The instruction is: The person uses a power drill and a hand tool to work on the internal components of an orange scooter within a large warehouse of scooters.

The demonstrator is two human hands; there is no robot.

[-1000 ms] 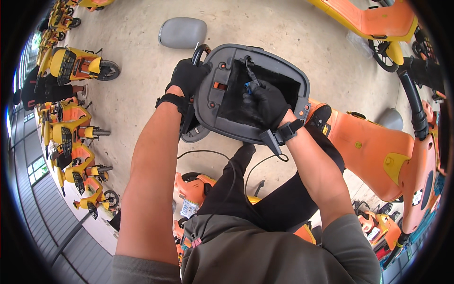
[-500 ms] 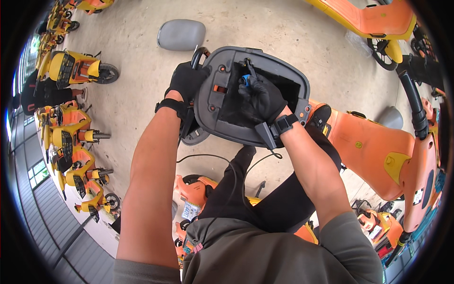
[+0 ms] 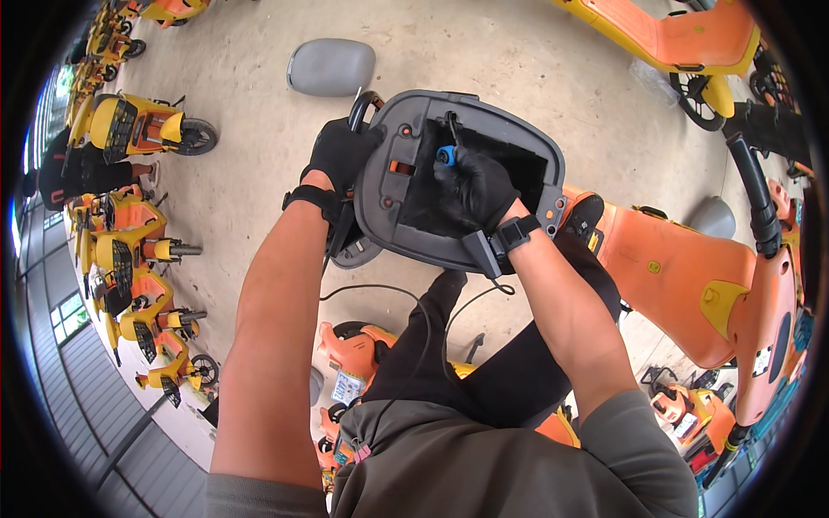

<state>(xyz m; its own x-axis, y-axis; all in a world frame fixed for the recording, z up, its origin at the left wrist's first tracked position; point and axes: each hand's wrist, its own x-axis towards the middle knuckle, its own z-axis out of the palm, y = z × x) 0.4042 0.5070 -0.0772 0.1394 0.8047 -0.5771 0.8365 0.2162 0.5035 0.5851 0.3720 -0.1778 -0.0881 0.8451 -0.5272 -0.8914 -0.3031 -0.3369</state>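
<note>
Over black compartment (image 3: 523,166), right hand (image 3: 484,190) seemingly curled

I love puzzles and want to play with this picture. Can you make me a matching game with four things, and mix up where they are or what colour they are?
Things:
1. left hand
2. blue piece
3. rounded pad near the top
4. big panel on the right

Matches:
A. orange, with a yellow patch
B. held by the right hand
C. grey, lying on the floor
D. at the left side of the dark grey frame

Pairs: 1-D, 2-B, 3-C, 4-A
</note>
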